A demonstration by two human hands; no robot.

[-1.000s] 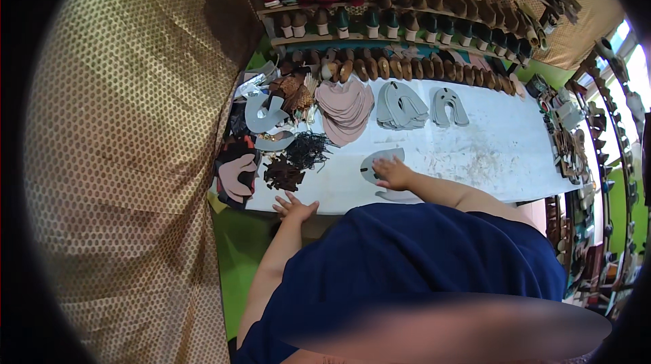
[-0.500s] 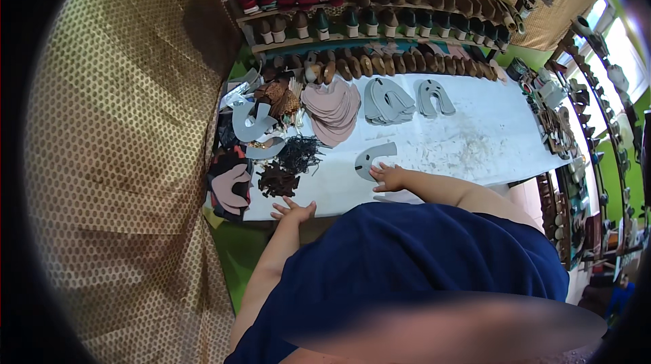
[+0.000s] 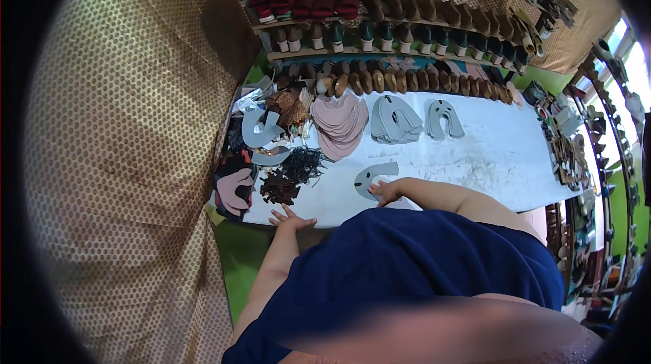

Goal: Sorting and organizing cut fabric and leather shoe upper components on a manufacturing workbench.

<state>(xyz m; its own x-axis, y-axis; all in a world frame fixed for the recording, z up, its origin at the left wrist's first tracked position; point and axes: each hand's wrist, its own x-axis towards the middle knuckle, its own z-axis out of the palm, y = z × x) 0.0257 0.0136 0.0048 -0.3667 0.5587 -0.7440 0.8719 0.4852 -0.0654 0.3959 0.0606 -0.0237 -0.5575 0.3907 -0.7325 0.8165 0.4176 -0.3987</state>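
Note:
A grey U-shaped shoe-upper piece (image 3: 363, 178) with small dark marks lies flat near the front middle of the white table. My right hand (image 3: 386, 192) rests at its near edge, fingertips touching it and some fingers apart. My left hand (image 3: 291, 218) is at the table's front edge with fingers spread, holding nothing. Just beyond it is a heap of short brown strips (image 3: 278, 191), and behind that a tangle of thin black strips (image 3: 304, 164). Farther back lie fanned pink pieces (image 3: 341, 120), a pile of grey pieces (image 3: 393, 123) and a smaller grey pile (image 3: 443, 120).
Loose grey cut-outs (image 3: 256, 132) and pink cut-outs (image 3: 234, 191) crowd the table's left end. Shoe lasts (image 3: 380, 81) line the back, below shelves of more footwear (image 3: 386, 35). Tools and supplies (image 3: 569, 150) clutter the right end. A patterned gold curtain (image 3: 135, 127) hangs at left.
The view has shifted, so the table sits slightly lower in the picture. My right hand's fingers have drawn closer together at the grey piece. My left hand stays spread at the edge.

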